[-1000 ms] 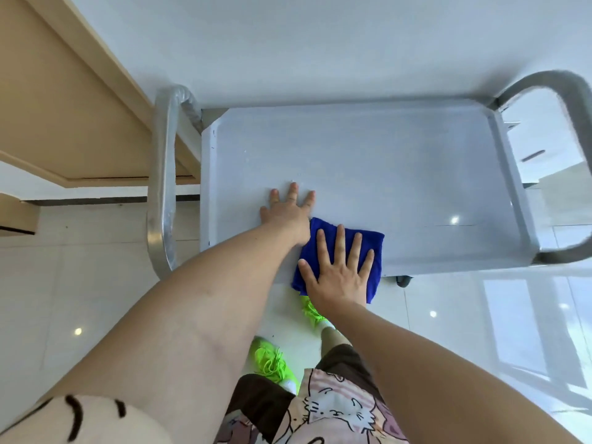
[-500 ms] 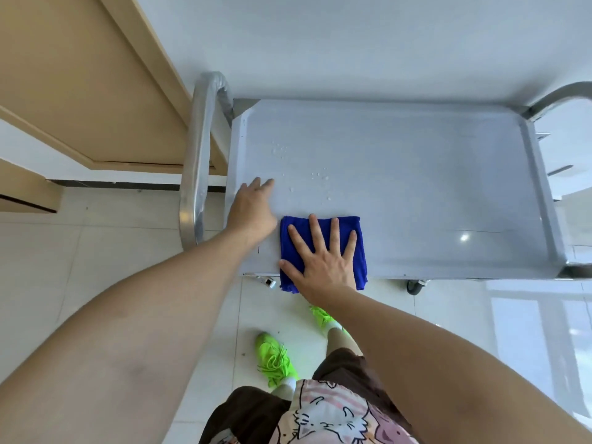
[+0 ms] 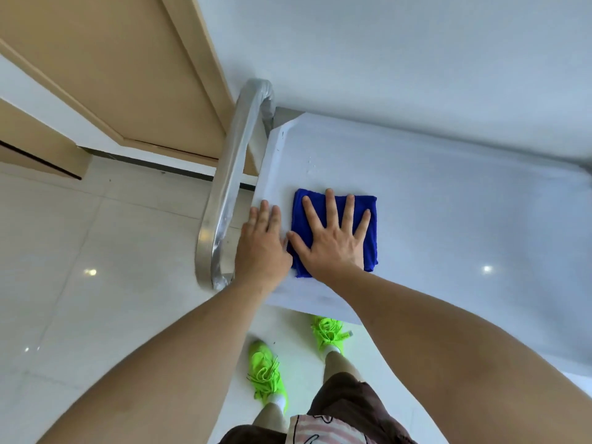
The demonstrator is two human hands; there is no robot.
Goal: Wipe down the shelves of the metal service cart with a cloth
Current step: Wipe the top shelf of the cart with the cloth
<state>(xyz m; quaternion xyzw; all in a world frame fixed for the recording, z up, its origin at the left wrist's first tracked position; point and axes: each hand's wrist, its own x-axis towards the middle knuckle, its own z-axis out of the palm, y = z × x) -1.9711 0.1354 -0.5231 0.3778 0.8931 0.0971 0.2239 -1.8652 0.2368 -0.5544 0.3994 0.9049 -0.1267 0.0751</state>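
Observation:
A folded blue cloth lies flat on the top shelf of the metal service cart, close to its left end. My right hand presses on the cloth with fingers spread and straight. My left hand rests flat on the shelf's left rim, just left of the cloth, its fingers straight and together. A few water drops show on the shelf beyond the cloth.
The cart's curved metal handle stands at its left end, just beyond my left hand. A wooden door and a white wall lie behind the cart. My feet in bright green shoes stand on glossy floor tiles below the shelf's near edge.
The cloth under my right hand has slid left and away from the shelf's near edge. My left hand has shifted left to the rim. The view has swung to the left.

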